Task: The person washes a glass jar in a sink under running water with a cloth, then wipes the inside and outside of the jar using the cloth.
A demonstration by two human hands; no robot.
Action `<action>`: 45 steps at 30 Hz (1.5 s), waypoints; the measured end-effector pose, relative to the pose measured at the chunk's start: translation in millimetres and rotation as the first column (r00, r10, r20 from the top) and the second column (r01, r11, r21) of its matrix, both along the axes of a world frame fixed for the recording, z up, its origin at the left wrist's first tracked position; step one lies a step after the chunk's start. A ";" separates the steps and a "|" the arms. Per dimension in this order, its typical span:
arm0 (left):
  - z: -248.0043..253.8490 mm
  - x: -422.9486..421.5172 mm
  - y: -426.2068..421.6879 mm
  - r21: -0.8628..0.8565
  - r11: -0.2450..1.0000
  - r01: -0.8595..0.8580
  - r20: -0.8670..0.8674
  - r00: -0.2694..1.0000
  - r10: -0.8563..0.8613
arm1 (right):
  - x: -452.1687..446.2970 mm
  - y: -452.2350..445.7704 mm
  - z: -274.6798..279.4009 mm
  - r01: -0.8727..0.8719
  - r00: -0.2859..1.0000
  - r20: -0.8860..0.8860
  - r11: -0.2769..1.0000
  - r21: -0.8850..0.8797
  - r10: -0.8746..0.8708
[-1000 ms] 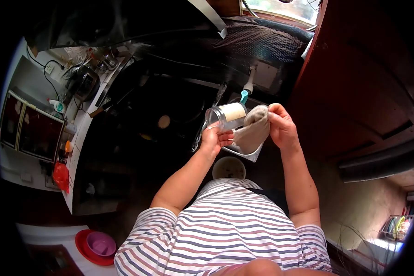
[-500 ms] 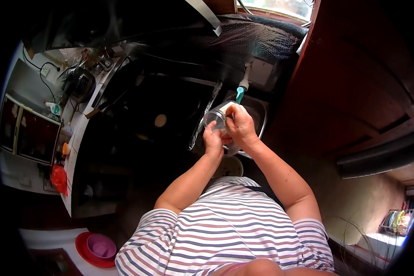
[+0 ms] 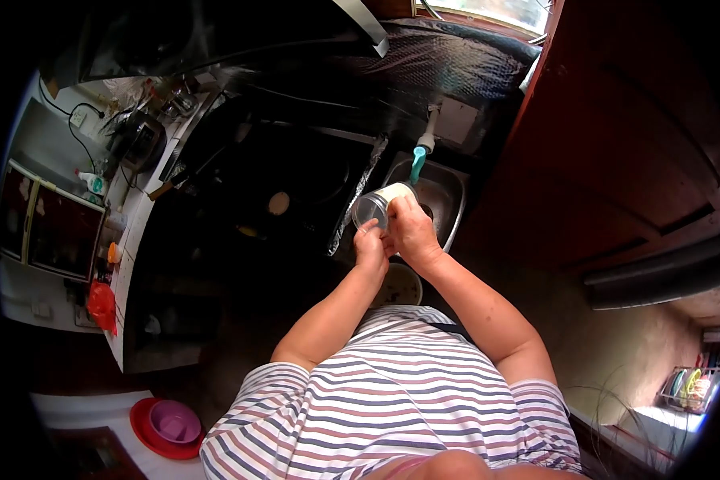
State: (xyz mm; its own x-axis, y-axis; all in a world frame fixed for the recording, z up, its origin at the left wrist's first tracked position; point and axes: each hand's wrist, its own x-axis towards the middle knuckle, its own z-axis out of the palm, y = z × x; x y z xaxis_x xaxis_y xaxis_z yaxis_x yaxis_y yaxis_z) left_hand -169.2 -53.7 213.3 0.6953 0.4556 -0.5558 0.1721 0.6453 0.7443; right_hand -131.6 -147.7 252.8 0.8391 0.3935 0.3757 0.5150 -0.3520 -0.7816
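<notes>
Over the metal sink (image 3: 459, 210), a clear plastic jar (image 3: 370, 210) with a pale label (image 3: 395, 191) lies tilted between both hands, its round end toward the left. My left hand (image 3: 370, 250) holds the jar from below, the thumb against its near side. My right hand (image 3: 414, 232) is closed at the labelled side, fingertips pressed on it; whether they grip the label's edge or the jar wall I cannot tell. Just beyond the jar hangs a tap (image 3: 426, 142) with a teal spout (image 3: 418, 163).
A dark stovetop (image 3: 296, 176) with a foil-covered edge (image 3: 360, 192) lies left of the sink. Below the hands stands a round bin (image 3: 402, 286). A counter (image 3: 148, 216) runs along the left. A purple bowl (image 3: 175, 422) sits on a red basin (image 3: 148, 436) at lower left.
My right hand has moved slightly down along the jar, and more of the pale label shows. The jar has shifted a little; my left hand still holds it.
</notes>
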 end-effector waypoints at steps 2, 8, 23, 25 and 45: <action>-9.5 0.8 10.1 0.004 1.000 0.030 -0.004 1.000 -0.030 | -7.0 -5.0 -7.8 -0.046 0.997 0.053 0.999 -0.026 0.047; -3.2 8.2 33.5 -0.033 0.973 0.229 -0.030 0.973 -0.230 | 24.9 -43.6 -47.6 0.004 0.877 -0.476 0.990 0.143 0.065; 29.4 11.6 5.4 0.354 0.858 0.372 0.191 0.870 -0.455 | 9.3 -44.2 58.3 -0.307 0.931 0.266 0.930 0.204 0.249; 33.1 10.7 -2.9 0.336 0.905 0.262 0.278 0.890 -0.361 | 18.1 -37.5 53.1 -0.234 0.855 0.478 0.972 0.006 0.203; 65.2 3.8 30.0 0.988 0.122 -0.099 0.157 0.598 -0.786 | 40.9 -75.8 -7.7 0.248 0.188 -0.472 0.424 0.871 0.861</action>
State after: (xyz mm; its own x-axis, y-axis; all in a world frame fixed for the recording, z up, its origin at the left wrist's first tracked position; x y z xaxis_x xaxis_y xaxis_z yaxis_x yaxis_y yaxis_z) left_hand -165.4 -23.7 278.6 0.8129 -0.1534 0.5618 -0.5526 -0.5077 0.6610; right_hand -90.7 -223.5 245.2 0.6125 0.7836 -0.1040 -0.7333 0.5141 -0.4451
